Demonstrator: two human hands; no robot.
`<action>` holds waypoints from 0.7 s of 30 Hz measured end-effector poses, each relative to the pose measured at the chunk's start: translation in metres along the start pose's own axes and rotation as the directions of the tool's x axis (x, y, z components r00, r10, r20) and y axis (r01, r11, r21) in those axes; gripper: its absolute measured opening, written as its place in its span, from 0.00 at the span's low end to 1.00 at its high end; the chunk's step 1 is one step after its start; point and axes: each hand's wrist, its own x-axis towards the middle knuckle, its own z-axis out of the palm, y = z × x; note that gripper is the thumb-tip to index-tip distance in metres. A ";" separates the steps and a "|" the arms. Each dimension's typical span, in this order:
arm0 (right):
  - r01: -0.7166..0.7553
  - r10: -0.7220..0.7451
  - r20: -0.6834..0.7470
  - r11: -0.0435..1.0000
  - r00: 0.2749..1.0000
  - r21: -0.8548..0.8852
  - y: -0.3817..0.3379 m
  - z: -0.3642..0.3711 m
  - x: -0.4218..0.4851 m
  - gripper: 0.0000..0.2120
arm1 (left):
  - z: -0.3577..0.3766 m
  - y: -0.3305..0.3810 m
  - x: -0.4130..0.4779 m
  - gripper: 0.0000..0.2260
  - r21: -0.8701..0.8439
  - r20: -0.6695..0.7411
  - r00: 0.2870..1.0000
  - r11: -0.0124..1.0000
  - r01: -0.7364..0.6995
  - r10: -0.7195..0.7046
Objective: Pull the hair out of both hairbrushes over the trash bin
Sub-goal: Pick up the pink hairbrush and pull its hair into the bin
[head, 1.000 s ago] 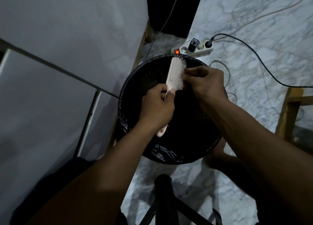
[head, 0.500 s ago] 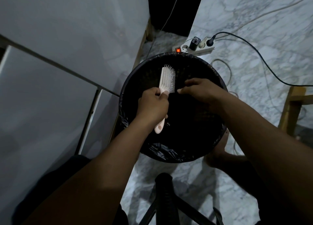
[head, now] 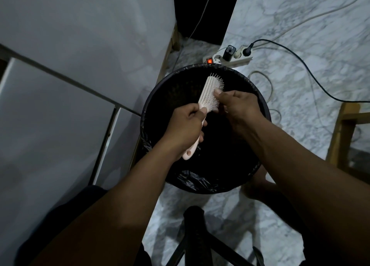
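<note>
A pale pink hairbrush [head: 210,89] is held over the round black trash bin [head: 158,97], which is lined with a black bag. My left hand [head: 185,126] is wrapped around the brush's handle, whose end pokes out below the palm. The bristles face right. My right hand [head: 238,105] rests against the bristles with its fingertips pinched in among them. Any hair there is too dark and small to make out. Only this one brush is in view.
A white power strip [head: 228,58] with a red lit switch and plugs lies on the marble floor behind the bin, cables trailing right. A white wall and cabinet panels [head: 60,115] stand left. A wooden frame [head: 344,129] is at right, a black stand [head: 197,235] below.
The brush has tilted so its head leans further right and back. My right hand went from just right of the brush to pressing its fingertips into the bristles.
</note>
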 end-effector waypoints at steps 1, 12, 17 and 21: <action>0.009 -0.009 0.008 1.000 1.000 0.005 0.000 0.000 0.000 0.12 | 0.000 0.001 0.000 0.08 -0.012 -0.004 1.000 1.000 -0.004 0.004; 0.147 -0.149 0.001 0.975 0.989 -0.168 -0.006 -0.008 0.006 0.14 | -0.003 -0.001 -0.003 0.14 0.000 0.078 0.996 0.999 0.043 -0.043; 0.166 -0.191 -0.122 0.968 0.974 -0.191 -0.008 -0.018 0.008 0.08 | -0.006 -0.001 -0.007 0.13 0.069 0.128 0.992 0.998 0.007 -0.015; -0.075 0.079 -0.095 0.996 0.992 0.050 -0.012 -0.017 0.001 0.12 | -0.016 -0.002 -0.021 0.13 0.100 0.112 0.994 0.995 0.005 -0.016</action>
